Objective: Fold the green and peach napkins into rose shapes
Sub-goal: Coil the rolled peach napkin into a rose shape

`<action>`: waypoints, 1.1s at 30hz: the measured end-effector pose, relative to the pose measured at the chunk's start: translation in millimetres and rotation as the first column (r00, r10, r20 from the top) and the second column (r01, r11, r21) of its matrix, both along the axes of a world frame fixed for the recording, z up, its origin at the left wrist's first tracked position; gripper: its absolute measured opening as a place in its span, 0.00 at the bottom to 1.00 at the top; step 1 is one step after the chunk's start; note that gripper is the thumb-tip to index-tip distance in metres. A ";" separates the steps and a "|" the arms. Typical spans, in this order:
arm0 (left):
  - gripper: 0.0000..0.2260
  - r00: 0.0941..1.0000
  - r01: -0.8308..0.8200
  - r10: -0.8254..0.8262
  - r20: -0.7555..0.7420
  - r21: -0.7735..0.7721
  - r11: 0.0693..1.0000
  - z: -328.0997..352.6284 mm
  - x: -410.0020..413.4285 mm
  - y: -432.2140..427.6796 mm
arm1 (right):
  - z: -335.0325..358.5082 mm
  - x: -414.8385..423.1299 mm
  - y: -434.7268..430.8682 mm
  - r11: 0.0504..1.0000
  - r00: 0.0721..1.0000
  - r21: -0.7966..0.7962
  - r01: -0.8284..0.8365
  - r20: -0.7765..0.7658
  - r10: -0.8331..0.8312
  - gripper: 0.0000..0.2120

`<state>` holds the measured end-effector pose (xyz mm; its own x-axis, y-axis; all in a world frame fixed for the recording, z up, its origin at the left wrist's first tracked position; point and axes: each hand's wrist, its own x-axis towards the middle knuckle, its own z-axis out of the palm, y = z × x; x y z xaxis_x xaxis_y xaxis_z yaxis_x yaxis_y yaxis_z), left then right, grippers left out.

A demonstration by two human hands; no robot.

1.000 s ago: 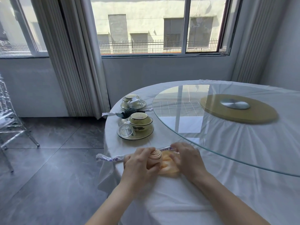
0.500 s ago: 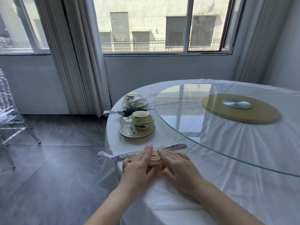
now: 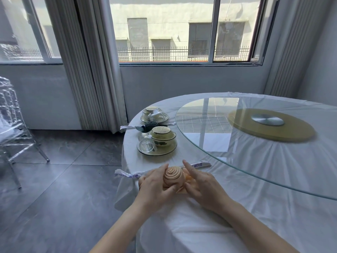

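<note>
**Peach rose looks one slip from unrolling**

The peach rose (image 3: 173, 175) stands upright near the tabletop's near left edge, spiral facing up, with loose leaf ends splayed under it. My left hand (image 3: 155, 187) is wrapped round it, fingers curled behind and thumb at the base. The right hand (image 3: 202, 183) is mostly flat with straight fingers, lying against the leaf ends on the roll's right side and gripping nothing that I can see.

My worry is that if the left lets go before the tail is tucked, the coil probably springs loose. Tugging the leaves too hard could also pull the core crooked. It's close to the edge too, so a nudge might send it off.

A chopstick packet (image 3: 199, 164) lies just behind, then a plate (image 3: 156, 154) with a tipped glass (image 3: 145, 144). The green rose (image 3: 151, 125) further back looks done
</note>
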<state>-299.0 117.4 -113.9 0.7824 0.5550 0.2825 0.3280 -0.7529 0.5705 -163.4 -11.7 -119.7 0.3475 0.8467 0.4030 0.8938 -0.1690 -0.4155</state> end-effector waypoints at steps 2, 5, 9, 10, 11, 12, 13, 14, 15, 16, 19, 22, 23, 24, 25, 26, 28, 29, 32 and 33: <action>0.43 0.999 -0.002 0.003 0.045 -0.028 1.000 1.6 -3.1 2.8 | 0.3 1.0 -0.9 1.000 1.000 -0.007 -0.001 0.008 0.001 0.35; 0.40 0.994 -0.008 0.015 0.111 -0.062 0.998 1.9 -6.7 6.0 | 0.2 2.4 -2.5 1.000 1.000 0.006 0.004 -0.001 -0.004 0.33; 0.40 0.987 -0.014 0.031 0.155 -0.106 0.994 3.0 -11.0 3.5 | 0.3 2.1 -3.1 1.000 1.000 0.017 0.015 -0.008 -0.015 0.33; 0.39 0.987 -0.019 0.035 0.157 -0.104 0.994 2.4 -12.3 3.0 | 0.0 1.7 -3.2 1.000 1.000 0.015 0.017 -0.009 -0.017 0.34; 0.38 0.987 -0.023 0.039 0.157 -0.102 0.994 1.8 -13.7 2.8 | -0.6 1.7 -3.4 1.000 1.000 0.018 0.021 -0.006 -0.021 0.34; 0.37 0.987 -0.025 0.041 0.156 -0.104 0.994 1.3 -14.7 2.0 | -0.6 2.1 -3.7 0.999 0.999 0.018 0.032 0.005 -0.032 0.33; 0.35 0.986 -0.023 0.040 0.159 -0.110 0.994 0.9 -15.8 1.3 | -0.1 2.3 -4.0 0.999 0.999 0.017 0.046 0.028 -0.046 0.32; 0.33 0.986 -0.017 0.036 0.164 -0.115 0.993 1.1 -16.7 -0.3 | 1.5 1.7 -4.3 0.998 0.997 0.000 0.067 0.047 -0.067 0.31; 0.31 0.984 -0.013 0.034 0.175 -0.115 0.993 0.6 -17.2 -1.6 | 2.3 1.9 -4.3 0.996 0.994 -0.019 0.090 0.066 -0.089 0.29; 0.28 0.982 -0.011 0.032 0.184 -0.111 0.994 0.7 -17.6 -3.3 | 3.6 1.8 -3.9 0.993 0.991 -0.045 0.111 0.078 -0.107 0.27; 0.18 0.979 -0.010 0.035 0.199 -0.124 0.992 0.1 -15.2 -5.8 | 7.0 4.2 -1.5 0.987 0.988 -0.083 0.138 0.075 -0.132 0.20; 0.15 0.979 -0.030 0.054 0.196 -0.124 0.992 0.3 -8.3 -8.7 | 6.3 8.6 -0.9 0.979 0.982 -0.092 0.179 0.073 -0.173 0.15; 0.16 0.981 -0.040 0.061 0.184 -0.116 0.992 0.0 -5.2 -9.8 | 5.6 10.5 -1.1 0.976 0.980 -0.086 0.198 0.052 -0.194 0.14; 0.16 0.983 -0.055 0.072 0.166 -0.109 0.993 0.0 -2.3 -11.6 | 5.9 11.0 -1.7 0.974 0.977 -0.082 0.212 0.025 -0.211 0.14; 0.16 0.983 -0.065 0.080 0.165 -0.100 0.993 -1.3 0.4 -12.9 | 6.0 11.3 -2.5 0.973 0.976 -0.075 0.219 -0.004 -0.220 0.15; 0.17 0.982 -0.071 0.087 0.169 -0.102 0.992 -2.1 1.9 -14.7 | 7.7 9.8 -3.4 0.973 0.973 -0.063 0.222 -0.044 -0.225 0.19; 0.17 0.979 -0.065 0.086 0.184 -0.116 0.991 -5.8 4.3 -15.0 | 8.8 7.5 -5.0 0.976 0.971 -0.038 0.216 -0.099 -0.219 0.28; 0.18 0.977 -0.061 0.084 0.198 -0.122 0.991 -7.3 4.6 -14.3 | 7.5 6.1 -6.0 0.978 0.973 -0.041 0.204 -0.101 -0.207 0.30; 0.22 0.973 -0.044 0.070 0.220 -0.121 0.992 -8.3 0.1 -11.9 | 3.6 0.3 -9.1 0.980 0.984 -0.092 0.174 -0.031 -0.177 0.30; 0.24 0.975 -0.032 0.054 0.217 -0.104 0.994 -9.1 -1.6 -10.3 | 2.6 0.2 -9.0 0.980 0.985 -0.109 0.168 -0.023 -0.171 0.30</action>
